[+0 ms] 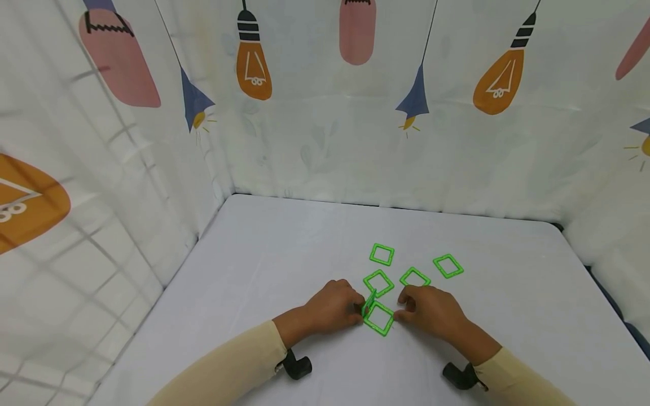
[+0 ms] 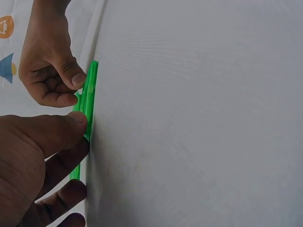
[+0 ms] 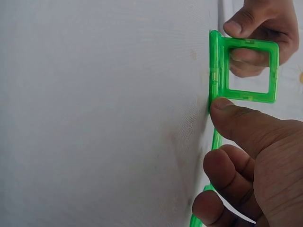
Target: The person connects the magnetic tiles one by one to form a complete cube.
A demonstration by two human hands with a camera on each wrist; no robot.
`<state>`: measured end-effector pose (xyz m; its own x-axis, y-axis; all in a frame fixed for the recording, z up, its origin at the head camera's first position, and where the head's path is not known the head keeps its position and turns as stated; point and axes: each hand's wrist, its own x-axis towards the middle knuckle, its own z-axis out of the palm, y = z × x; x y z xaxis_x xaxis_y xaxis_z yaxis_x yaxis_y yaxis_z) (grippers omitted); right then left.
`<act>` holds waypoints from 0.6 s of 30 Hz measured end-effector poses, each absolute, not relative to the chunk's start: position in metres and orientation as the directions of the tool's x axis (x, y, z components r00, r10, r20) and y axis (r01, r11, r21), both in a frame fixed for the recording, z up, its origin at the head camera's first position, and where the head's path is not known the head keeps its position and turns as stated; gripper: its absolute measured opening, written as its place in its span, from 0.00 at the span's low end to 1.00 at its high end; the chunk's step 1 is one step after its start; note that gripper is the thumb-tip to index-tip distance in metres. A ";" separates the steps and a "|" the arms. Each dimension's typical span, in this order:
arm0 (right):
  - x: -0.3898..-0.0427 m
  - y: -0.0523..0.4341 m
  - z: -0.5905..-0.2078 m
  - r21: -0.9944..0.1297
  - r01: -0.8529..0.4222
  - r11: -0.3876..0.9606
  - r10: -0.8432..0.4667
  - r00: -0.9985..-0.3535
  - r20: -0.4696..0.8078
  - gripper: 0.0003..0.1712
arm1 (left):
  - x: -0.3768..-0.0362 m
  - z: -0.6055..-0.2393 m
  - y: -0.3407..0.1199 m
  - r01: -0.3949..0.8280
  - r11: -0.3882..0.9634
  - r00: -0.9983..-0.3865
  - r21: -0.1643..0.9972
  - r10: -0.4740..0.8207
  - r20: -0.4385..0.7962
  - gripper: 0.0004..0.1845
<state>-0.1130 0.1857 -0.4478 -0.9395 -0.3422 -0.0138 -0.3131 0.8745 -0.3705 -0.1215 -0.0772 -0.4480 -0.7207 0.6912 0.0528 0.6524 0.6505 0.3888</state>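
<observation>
A: Where are the hands?

B: Both sit low on the white surface (image 1: 264, 254), close together. The left hand (image 1: 332, 307) has its fingers curled and pinches a green square frame tile (image 1: 369, 303) that stands on edge, tilted up from the cloth. The right wrist view shows that upright tile (image 3: 246, 71) plainly, gripped at its far side by the left hand's fingers (image 3: 246, 26).

A: And the right hand?

B: The right hand (image 1: 431, 310) has its fingers bent too, and its thumb (image 3: 236, 118) presses the rim of a second green frame tile (image 1: 378, 320) lying flat. The standing tile meets the flat one along one side, between the two hands.

A: Anything else nearby?

B: Four more green frames lie flat just beyond the hands: one (image 1: 378, 282) nearest the standing tile, one (image 1: 414, 277) just beyond the right hand's knuckles, one (image 1: 382, 254) further back, and one (image 1: 448, 265) off to the right. A curtain printed with light bulbs (image 1: 325, 113) encloses the surface.
</observation>
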 end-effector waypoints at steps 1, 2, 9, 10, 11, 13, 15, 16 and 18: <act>-0.113 0.186 -0.448 -0.372 -0.312 0.874 -0.342 -0.940 -0.016 0.16 | -0.122 -0.448 -0.077 0.653 0.650 -0.720 0.388 0.692 0.053 0.05; -0.113 0.186 -0.448 -0.372 -0.311 0.874 -0.342 -0.940 -0.017 0.16 | -0.122 -0.448 -0.077 0.654 0.649 -0.719 0.388 0.693 0.053 0.04; -0.115 0.192 -0.446 -0.383 -0.282 0.880 -0.311 -0.950 -0.015 0.15 | -0.123 -0.448 -0.079 0.666 0.640 -0.711 0.384 0.700 0.068 0.05; -0.115 0.194 -0.445 -0.385 -0.275 0.881 -0.303 -0.953 -0.011 0.15 | -0.123 -0.448 -0.079 0.666 0.643 -0.713 0.379 0.697 0.070 0.06; -0.115 0.196 -0.445 -0.385 -0.269 0.883 -0.295 -0.955 -0.008 0.15 | -0.123 -0.448 -0.079 0.667 0.644 -0.714 0.375 0.696 0.075 0.06; -0.116 0.199 -0.445 -0.386 -0.261 0.885 -0.283 -0.959 -0.001 0.15 | -0.123 -0.448 -0.079 0.670 0.647 -0.715 0.363 0.694 0.081 0.07; -0.116 0.203 -0.444 -0.392 -0.252 0.885 -0.272 -0.962 0.004 0.14 | -0.124 -0.448 -0.080 0.669 0.653 -0.718 0.356 0.691 0.082 0.08; -0.117 0.204 -0.444 -0.396 -0.246 0.885 -0.264 -0.965 0.009 0.14 | -0.124 -0.449 -0.080 0.670 0.654 -0.718 0.351 0.691 0.083 0.08; -0.118 0.208 -0.443 -0.399 -0.239 0.885 -0.249 -0.968 0.027 0.15 | -0.124 -0.449 -0.080 0.670 0.655 -0.718 0.349 0.692 0.081 0.08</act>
<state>-0.1176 0.2075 -0.4432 -0.9682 -0.2486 0.0275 -0.2387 0.8855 -0.3987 -0.1239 -0.0800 -0.4486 -0.7178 0.6915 0.0812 0.6703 0.6547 0.3494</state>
